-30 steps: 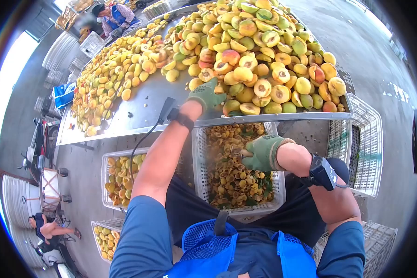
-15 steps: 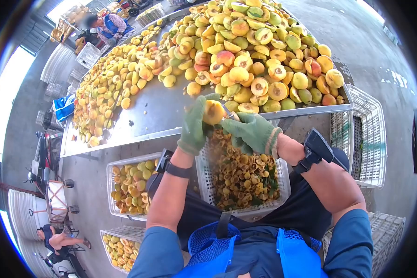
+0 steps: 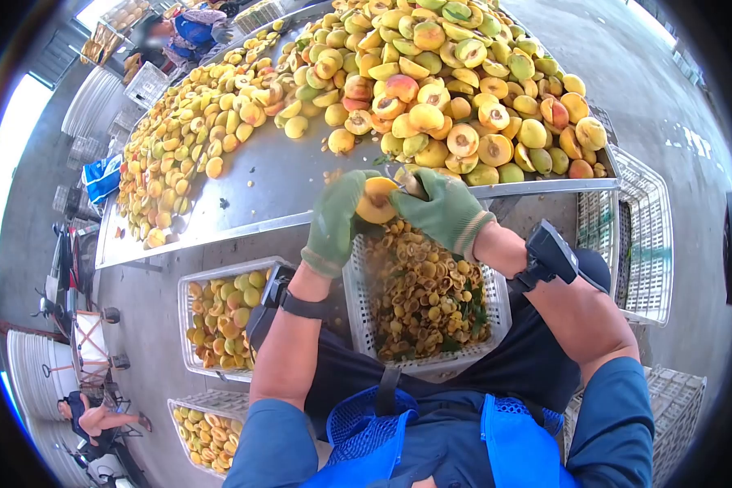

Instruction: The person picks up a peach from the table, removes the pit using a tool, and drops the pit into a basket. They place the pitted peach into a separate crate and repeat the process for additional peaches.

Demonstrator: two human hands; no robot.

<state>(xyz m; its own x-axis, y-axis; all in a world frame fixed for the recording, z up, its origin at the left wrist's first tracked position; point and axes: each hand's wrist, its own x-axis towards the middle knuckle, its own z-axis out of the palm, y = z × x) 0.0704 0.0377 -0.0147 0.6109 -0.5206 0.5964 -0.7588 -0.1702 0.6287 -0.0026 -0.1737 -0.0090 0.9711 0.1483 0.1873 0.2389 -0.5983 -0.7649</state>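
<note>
My left hand [image 3: 336, 218], in a green glove, grips a yellow peach half [image 3: 376, 201] with its cut face turned up. Close against the fruit is my right hand [image 3: 443, 207], gloved too and closed around a small hand tool [image 3: 412, 184] whose working end is mostly hidden. Both hands are above a white crate [image 3: 496, 313] of pits and brown peach scraps [image 3: 431, 301], between my knees. Just beyond them a big heap of halved peaches [image 3: 455, 89] covers the right part of the metal table [image 3: 260, 191].
More peach halves [image 3: 195, 130] spread over the table's left side. Crates of peaches [image 3: 232, 317] stand at my left, with stacked white crates [image 3: 647, 236] at my right. One person [image 3: 189, 37] works at the far table end; another person [image 3: 98, 415] sits at lower left.
The peach half has tilted, so more of its cut face shows. My right hand has moved in closer, with its fingers more tightly curled. The view has shifted slightly.
</note>
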